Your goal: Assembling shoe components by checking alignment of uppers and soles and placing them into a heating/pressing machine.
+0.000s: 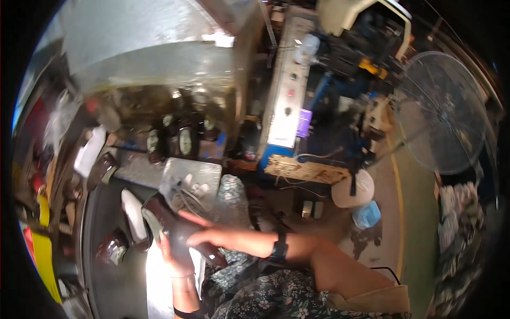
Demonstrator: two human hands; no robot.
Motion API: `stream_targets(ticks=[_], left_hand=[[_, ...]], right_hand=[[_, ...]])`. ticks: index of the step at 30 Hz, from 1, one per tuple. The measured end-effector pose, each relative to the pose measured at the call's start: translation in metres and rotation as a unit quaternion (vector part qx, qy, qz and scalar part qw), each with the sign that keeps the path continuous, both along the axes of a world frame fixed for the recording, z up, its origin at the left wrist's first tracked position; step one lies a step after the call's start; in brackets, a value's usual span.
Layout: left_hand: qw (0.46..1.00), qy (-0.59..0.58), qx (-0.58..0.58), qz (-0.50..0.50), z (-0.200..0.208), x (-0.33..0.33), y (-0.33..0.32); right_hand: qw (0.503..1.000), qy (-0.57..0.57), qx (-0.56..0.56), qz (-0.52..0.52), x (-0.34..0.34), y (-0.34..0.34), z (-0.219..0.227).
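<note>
A glossy dark brown shoe (pixel 183 231) with a pale greenish opening is held tilted above my lap, at the edge of a dark belt. My left hand (pixel 176 260) grips it from below and the near side, its thumb up along the shoe. Over the upper side lies my right hand (pixel 207 234), its fingers closed on the shoe and slightly blurred. Just left of it on the belt are a white shoe-shaped piece (pixel 134 215) and another dark shoe (pixel 112 247). A lit white surface (pixel 158 282) shows beside my left wrist.
A metal tray (pixel 212 173) with white pieces and cords sits beyond my hands. Several dark shoes (pixel 185 139) stand under a metal hood (pixel 149 58). To the right are a control panel (pixel 289 90), a white bucket (pixel 366 183), a blue container (pixel 367 214) and a large fan (pixel 441 114).
</note>
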State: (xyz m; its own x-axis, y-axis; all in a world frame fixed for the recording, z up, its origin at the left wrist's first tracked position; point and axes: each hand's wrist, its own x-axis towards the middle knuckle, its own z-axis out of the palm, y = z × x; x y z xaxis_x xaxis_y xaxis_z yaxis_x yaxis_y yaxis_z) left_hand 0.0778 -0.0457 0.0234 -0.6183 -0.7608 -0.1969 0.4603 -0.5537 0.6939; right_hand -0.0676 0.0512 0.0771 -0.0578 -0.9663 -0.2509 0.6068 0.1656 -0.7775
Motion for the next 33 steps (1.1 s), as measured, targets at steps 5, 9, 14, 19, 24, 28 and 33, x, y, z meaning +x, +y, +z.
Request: stream_targets(ticks=[5,9,14,19,24,28,33], left_hand=[[0.941,-0.085,-0.229,-0.236,0.047,-0.036,0.051],[0.936,-0.128,-0.231,-0.231,0.014,0.007,0.06],[0.957,-0.246,-0.1,-0.119,-0.014,0.053,0.054],[0.948,-0.289,-0.122,-0.043,-0.022,0.08,0.051],[0.947,-0.29,-0.13,-0.046,-0.004,0.061,0.062],[0.947,-0.268,-0.156,-0.089,-0.004,0.046,0.07],[0.949,-0.233,-0.176,-0.123,-0.004,0.037,0.076]], right_hand=[[0.95,0.233,-0.006,-0.206,-0.1,0.119,0.027],[0.848,0.403,0.06,-0.34,-0.182,0.211,0.08],[0.502,0.706,0.158,-0.474,-0.308,0.307,0.102],[0.428,0.705,0.31,-0.474,-0.374,0.326,0.131],[0.412,0.738,0.383,-0.372,-0.389,0.334,0.167],[0.539,0.686,0.388,-0.297,-0.386,0.334,0.179],[0.363,0.754,0.428,-0.34,-0.36,0.324,0.102]])
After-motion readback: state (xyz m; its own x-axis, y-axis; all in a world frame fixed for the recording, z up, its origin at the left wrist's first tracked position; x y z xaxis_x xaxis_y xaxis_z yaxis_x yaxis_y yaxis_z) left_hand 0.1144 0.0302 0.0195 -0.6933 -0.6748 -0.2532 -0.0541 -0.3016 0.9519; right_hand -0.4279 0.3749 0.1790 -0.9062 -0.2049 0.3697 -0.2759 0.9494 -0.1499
